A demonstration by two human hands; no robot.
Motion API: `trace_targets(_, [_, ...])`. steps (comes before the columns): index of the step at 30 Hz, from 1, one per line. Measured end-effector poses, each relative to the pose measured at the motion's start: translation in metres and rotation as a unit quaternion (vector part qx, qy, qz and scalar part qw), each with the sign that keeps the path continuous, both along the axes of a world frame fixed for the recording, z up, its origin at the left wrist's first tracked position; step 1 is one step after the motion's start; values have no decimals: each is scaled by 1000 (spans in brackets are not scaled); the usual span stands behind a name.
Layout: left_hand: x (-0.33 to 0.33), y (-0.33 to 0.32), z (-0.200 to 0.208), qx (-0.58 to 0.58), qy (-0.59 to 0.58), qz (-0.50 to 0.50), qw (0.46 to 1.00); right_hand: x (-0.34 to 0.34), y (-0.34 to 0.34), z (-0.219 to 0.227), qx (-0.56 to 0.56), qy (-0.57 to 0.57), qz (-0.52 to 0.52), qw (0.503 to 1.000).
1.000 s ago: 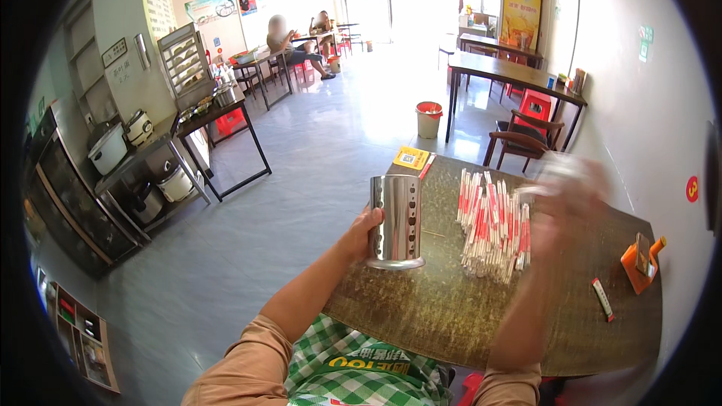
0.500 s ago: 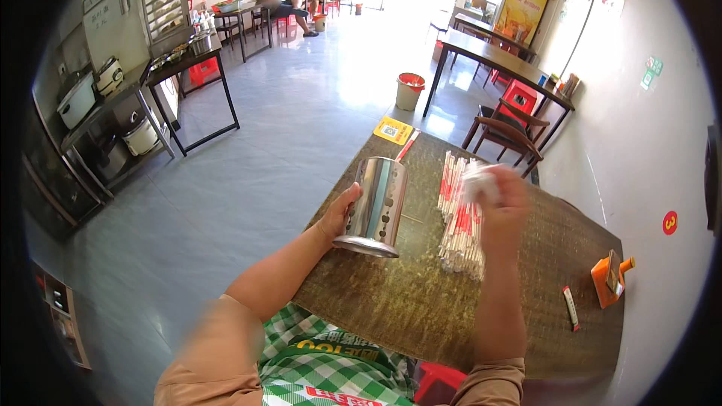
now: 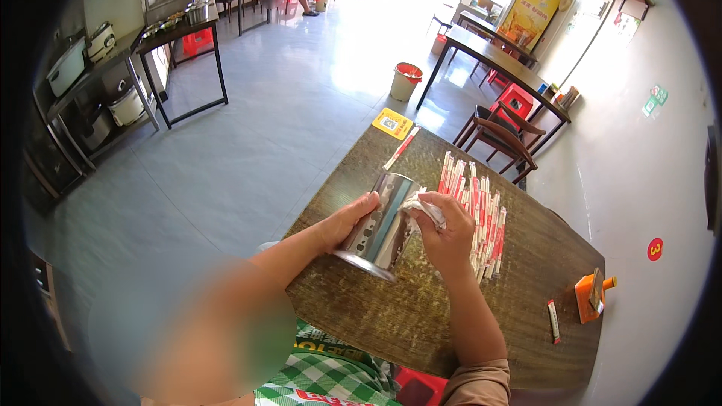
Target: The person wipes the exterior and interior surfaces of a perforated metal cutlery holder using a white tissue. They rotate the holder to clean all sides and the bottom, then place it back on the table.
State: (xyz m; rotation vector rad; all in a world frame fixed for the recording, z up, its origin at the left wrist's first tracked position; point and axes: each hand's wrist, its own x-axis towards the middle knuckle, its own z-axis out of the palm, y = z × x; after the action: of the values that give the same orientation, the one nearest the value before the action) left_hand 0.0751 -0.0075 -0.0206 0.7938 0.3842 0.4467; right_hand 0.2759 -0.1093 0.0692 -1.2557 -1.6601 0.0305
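L hand (image 3: 347, 223) half-curled round metal holder (image 3: 382, 225), R hand (image 3: 449, 231) pinching tissue (image 3: 432, 214) at its 2 o'clock, prob. wiping; next move needs steady L grip.

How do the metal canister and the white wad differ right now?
Look: the metal canister is shiny and silvery with dark holes, while the white wad is unpatterned and dull. Shape: the canister is a straight-sided cylinder; the wad is crumpled and irregular. Size: the canister looks clearly larger than the visible wad. Both are held, the canister in the left hand and the wad in the right hand.
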Motion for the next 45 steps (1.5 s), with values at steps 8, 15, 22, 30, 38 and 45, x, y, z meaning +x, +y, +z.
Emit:
trace_targets(8, [-3, -4, 18, 34, 62, -8, 997, 1, -4, 3, -33, -122, 91, 988])
trace_targets(15, [1, 3, 4, 16, 37, -24, 999, -12, -27, 24, -45, -162, 249, 954])
trace_targets(22, [-6, -1, 17, 32, 55, -30, 998, 11, 0, 3, 31, -173, 103, 979])
trace_targets(30, [-4, 5, 6, 42, 74, -32, 996, 11, -2, 2, 20, -132, 122, 983])
trace_targets(38, [-6, 12, -6, 106, 12, -57, 993, 16, 1, -1, 9, -115, 133, 984])
trace_targets(45, [-6, 8, 3, 72, -12, -75, 995, 17, -1, 0, 1, -126, 100, 987])
